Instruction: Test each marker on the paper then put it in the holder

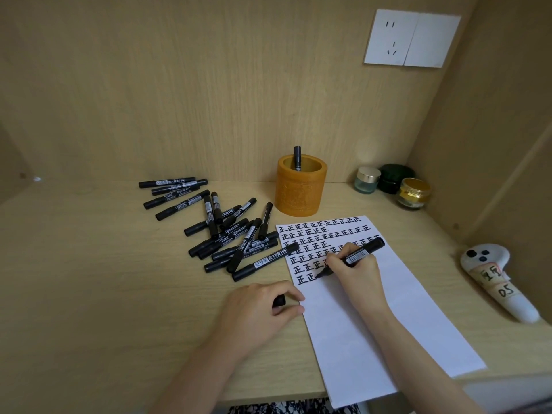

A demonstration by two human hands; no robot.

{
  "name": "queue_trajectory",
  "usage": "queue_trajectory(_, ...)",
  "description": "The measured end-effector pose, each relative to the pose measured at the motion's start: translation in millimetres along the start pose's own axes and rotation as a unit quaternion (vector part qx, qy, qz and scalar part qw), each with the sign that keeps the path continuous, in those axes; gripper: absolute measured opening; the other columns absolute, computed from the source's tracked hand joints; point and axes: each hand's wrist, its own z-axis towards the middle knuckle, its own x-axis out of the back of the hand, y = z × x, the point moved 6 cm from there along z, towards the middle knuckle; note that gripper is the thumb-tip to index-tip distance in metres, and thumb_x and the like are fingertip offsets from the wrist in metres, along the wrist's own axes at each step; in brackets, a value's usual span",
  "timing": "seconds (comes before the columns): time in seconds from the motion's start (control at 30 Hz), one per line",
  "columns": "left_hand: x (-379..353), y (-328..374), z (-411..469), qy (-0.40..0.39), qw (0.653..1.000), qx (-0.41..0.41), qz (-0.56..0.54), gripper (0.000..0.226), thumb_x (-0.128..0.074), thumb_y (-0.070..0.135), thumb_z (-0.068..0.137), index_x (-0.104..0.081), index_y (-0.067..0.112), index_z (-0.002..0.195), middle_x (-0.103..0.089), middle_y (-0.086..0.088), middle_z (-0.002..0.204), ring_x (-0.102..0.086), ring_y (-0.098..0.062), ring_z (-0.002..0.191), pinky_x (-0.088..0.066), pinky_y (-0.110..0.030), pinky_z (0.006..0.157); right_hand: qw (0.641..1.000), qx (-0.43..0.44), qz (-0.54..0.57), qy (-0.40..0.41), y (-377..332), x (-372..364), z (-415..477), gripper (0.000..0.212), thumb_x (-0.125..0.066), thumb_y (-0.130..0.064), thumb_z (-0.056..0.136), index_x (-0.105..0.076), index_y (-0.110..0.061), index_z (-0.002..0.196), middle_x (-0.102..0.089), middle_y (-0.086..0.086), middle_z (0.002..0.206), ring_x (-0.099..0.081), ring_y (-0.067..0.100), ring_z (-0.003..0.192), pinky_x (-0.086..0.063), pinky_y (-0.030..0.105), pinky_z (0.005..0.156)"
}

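My right hand point(355, 271) grips an uncapped black marker point(363, 251), its tip on the white paper point(367, 318) at the end of the lowest row of black characters. My left hand point(257, 312) rests on the desk beside the paper's left edge and pinches the marker's black cap point(279, 301). The orange-brown cylindrical holder point(300, 189) stands behind the paper with one capped marker point(297, 158) upright in it. A pile of several capped black markers point(227, 231) lies on the desk left of the paper.
Three small jars point(391, 185) stand at the back right corner. A white handheld controller point(495, 280) with handwritten labels lies at the right. Wooden walls close in the back and right side; a white wall socket point(412, 38) is on the back wall.
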Motion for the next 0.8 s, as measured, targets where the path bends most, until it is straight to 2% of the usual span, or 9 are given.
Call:
queue_trajectory(0.07, 0, 0, -1, -0.003, 1.0, -0.001, 0.003, 0.019, -0.059, 0.052, 0.083, -0.062, 0.043, 0.101, -0.045, 0.021, 0.043, -0.046, 0.019, 0.049, -0.033, -0.008, 0.048, 0.999, -0.006, 0.041, 0.007, 0, 2, 1, 0.028, -0.068, -0.008, 0.085, -0.053, -0.009, 0.062, -0.049, -0.013, 0.047, -0.044, -0.001, 0.047, -0.034, 0.011, 0.05)
queue_trajectory(0.13, 0, 1, -1, -0.004, 1.0, -0.001, 0.0, 0.019, -0.059, 0.051, 0.084, -0.062, 0.043, 0.101, -0.045, 0.022, 0.043, -0.046, 0.019, 0.049, -0.033, -0.007, 0.048, 0.997, -0.005, 0.08, 0.011, -3, 5, 1, 0.027, -0.072, -0.015, 0.084, -0.055, -0.01, 0.063, -0.049, -0.013, 0.047, -0.044, -0.001, 0.046, -0.035, 0.011, 0.051)
queue_trajectory(0.23, 1, 0, -1, 0.014, 1.0, -0.011, -0.015, 0.018, -0.053, 0.046, 0.089, -0.056, 0.044, 0.107, -0.05, 0.016, 0.055, -0.047, 0.006, 0.05, -0.032, -0.01, 0.049, 0.996, -0.007, 0.092, 0.009, -8, 6, -1, 0.026, -0.073, -0.025, 0.084, -0.057, -0.01, 0.068, -0.048, 0.001, 0.056, -0.041, 0.005, 0.048, -0.034, 0.012, 0.048)
queue_trajectory(0.33, 0, -6, 0, 0.031, 0.996, -0.008, -0.084, 0.024, -0.039, 0.031, 0.098, -0.041, 0.046, 0.116, -0.053, 0.009, 0.069, -0.042, -0.004, 0.051, -0.035, -0.021, 0.049, 0.992, -0.043, 0.122, -0.003, -9, 6, -3, 0.028, -0.067, -0.031, 0.088, -0.057, -0.01, 0.072, -0.048, 0.006, 0.058, -0.043, 0.01, 0.05, -0.034, 0.014, 0.046)
queue_trajectory(0.4, 0, -9, 0, 0.032, 0.99, 0.011, -0.138, 0.025, -0.035, 0.03, 0.099, -0.034, 0.051, 0.113, -0.057, 0.013, 0.079, -0.052, -0.002, 0.067, -0.043, -0.021, 0.065, 0.988, -0.053, 0.14, -0.026, -14, 2, -5, 0.025, -0.066, -0.028, 0.089, -0.057, -0.013, 0.07, -0.049, 0.008, 0.057, -0.044, 0.01, 0.047, -0.034, 0.014, 0.044)
queue_trajectory(0.47, 2, -8, 0, 0.032, 0.982, 0.021, -0.185, 0.025, -0.042, 0.029, 0.097, -0.034, 0.046, 0.114, -0.061, 0.022, 0.092, -0.055, 0.011, 0.088, -0.04, -0.012, 0.081, 0.987, -0.046, 0.147, -0.044, -19, -1, -8, 0.029, -0.068, -0.025, 0.087, -0.053, -0.016, 0.063, -0.05, 0.009, 0.053, -0.043, 0.012, 0.043, -0.033, 0.016, 0.042)
queue_trajectory(0.53, 4, -7, 2, 0.042, 0.974, 0.025, -0.22, 0.025, -0.055, 0.024, 0.092, -0.041, 0.032, 0.112, -0.065, 0.022, 0.097, -0.054, 0.018, 0.076, -0.036, -0.005, 0.073, 0.989, -0.028, 0.136, -0.053, -26, -4, -11, 0.036, -0.07, -0.024, 0.085, -0.048, -0.016, 0.057, -0.046, 0.007, 0.048, -0.04, 0.013, 0.04, -0.031, 0.017, 0.04)
queue_trajectory(0.6, 6, -11, 4, 0.065, 0.968, 0.039, -0.239, 0.025, -0.064, 0.025, 0.086, -0.046, 0.028, 0.103, -0.069, 0.019, 0.093, -0.051, 0.01, 0.061, -0.037, -0.008, 0.063, 0.987, -0.011, 0.148, -0.057, -30, -8, -14, 0.041, -0.07, -0.02, 0.085, -0.043, -0.016, 0.055, -0.038, 0.003, 0.044, -0.034, 0.012, 0.038, -0.028, 0.016, 0.039)
queue_trajectory(0.8, 5, -17, 5, 0.086, 0.962, 0.055, -0.255, 0.023, -0.07, 0.027, 0.079, -0.052, 0.03, 0.093, -0.068, 0.018, 0.087, -0.055, 0.002, 0.066, -0.046, -0.019, 0.07, 0.984, 0.006, 0.163, -0.067, -31, -20, -15, 0.039, -0.066, -0.008, 0.088, -0.042, -0.012, 0.058, -0.035, -0.004, 0.04, -0.029, 0.01, 0.037, -0.027, 0.017, 0.04)
